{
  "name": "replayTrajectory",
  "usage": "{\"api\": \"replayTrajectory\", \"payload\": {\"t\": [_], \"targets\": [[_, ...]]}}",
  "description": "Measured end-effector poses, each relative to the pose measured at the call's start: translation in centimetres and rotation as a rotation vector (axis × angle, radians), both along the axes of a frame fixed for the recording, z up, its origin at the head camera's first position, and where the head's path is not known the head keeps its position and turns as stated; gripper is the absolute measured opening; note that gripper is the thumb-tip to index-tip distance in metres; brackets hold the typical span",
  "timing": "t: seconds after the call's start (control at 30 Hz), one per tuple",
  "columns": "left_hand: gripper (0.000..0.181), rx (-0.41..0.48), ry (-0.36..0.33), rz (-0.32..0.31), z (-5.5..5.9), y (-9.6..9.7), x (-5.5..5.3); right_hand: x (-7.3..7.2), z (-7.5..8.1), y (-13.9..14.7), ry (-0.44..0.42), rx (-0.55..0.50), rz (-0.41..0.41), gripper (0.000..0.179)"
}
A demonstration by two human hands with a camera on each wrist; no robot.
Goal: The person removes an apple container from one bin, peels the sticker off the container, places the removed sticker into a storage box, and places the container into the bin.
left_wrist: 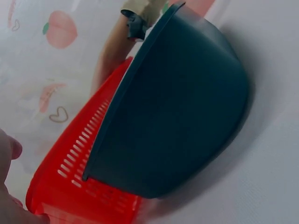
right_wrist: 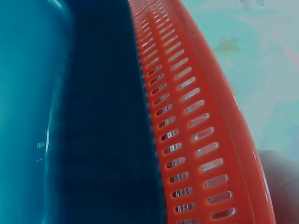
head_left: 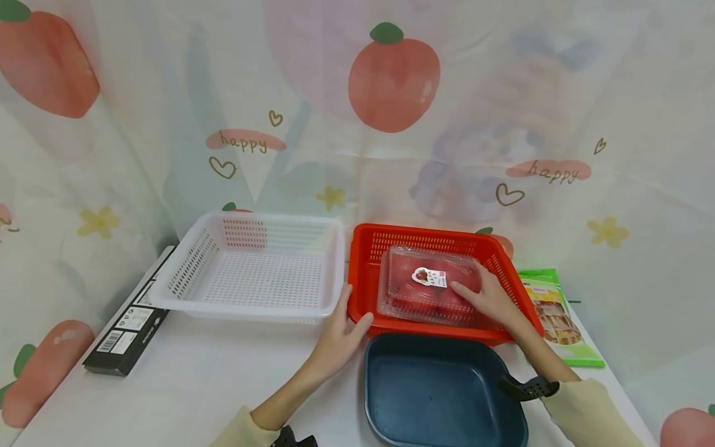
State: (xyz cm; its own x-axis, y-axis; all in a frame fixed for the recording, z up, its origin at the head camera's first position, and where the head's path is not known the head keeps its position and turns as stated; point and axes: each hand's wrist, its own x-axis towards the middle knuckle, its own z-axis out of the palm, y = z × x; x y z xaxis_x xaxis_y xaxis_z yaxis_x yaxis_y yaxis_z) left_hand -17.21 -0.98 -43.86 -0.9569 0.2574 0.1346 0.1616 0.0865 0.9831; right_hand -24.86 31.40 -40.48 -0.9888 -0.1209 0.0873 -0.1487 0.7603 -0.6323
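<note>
One clear box [head_left: 424,299] sat inside the red basket [head_left: 365,282], gripped at its right end by the right hand [head_left: 491,301]; left of that grip, the left hand [head_left: 337,338], fingers outstretched, touched the basket's near corner, likely to steady it.

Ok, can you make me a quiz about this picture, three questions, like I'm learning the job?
1. True or false: the clear package sits inside the red basket.
2. Which hand is on the clear package?
A. left
B. right
C. neither
3. Fill the gap: the basin in front of the red basket is dark ____.

Key:
1. True.
2. B, the right hand; the left hand is at the red basket's edge.
3. Blue.
</note>
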Motion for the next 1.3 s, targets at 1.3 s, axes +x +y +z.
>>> {"api": "replayTrajectory", "payload": {"t": [1.3], "targets": [[0.09,0.018,0.023,0.087,-2.0,1.6,-2.5,-0.1,-0.3,0.2,-0.195,0.039,-0.09,0.091]]}}
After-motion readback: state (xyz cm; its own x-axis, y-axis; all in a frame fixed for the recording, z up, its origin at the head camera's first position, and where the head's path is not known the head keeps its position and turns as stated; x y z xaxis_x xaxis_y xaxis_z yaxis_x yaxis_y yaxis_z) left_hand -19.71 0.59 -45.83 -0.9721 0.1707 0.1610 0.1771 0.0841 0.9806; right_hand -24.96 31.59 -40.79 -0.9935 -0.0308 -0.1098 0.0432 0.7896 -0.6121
